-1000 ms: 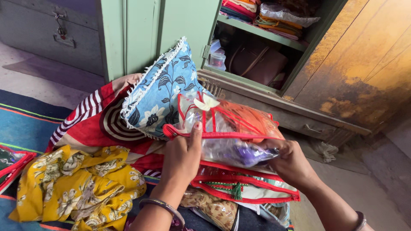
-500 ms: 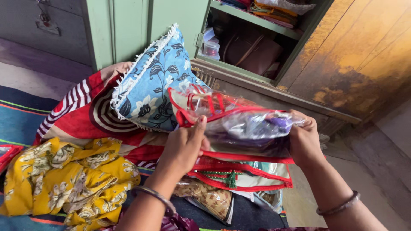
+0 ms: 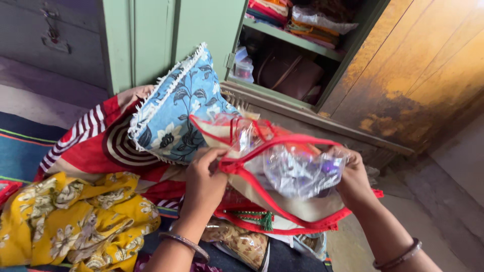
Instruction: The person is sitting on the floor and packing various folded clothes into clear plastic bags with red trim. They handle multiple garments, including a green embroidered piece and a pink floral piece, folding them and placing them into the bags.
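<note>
While gripped at both ends, clear red-trimmed pouch point(image 3: 282, 166), between hands point(image 3: 204, 179)

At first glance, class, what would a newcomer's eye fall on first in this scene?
At centre, the left hand and right hand hold a clear plastic bag with red trim. Behind it leans a blue floral cushion, and at lower left lies a yellow flowered cloth.

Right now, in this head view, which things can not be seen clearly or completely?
- Contents of the clear red-trimmed pouch: crinkled, glaring plastic blurs them; only something purple shows.
- Right hand: its fingers are behind the pouch.
- Packets under the pouch: mostly covered by the left hand and its arm.
- Yellow floral cloth: cut by the left and bottom edges.
- Cupboard shelf stack: cut by the top edge.
</note>
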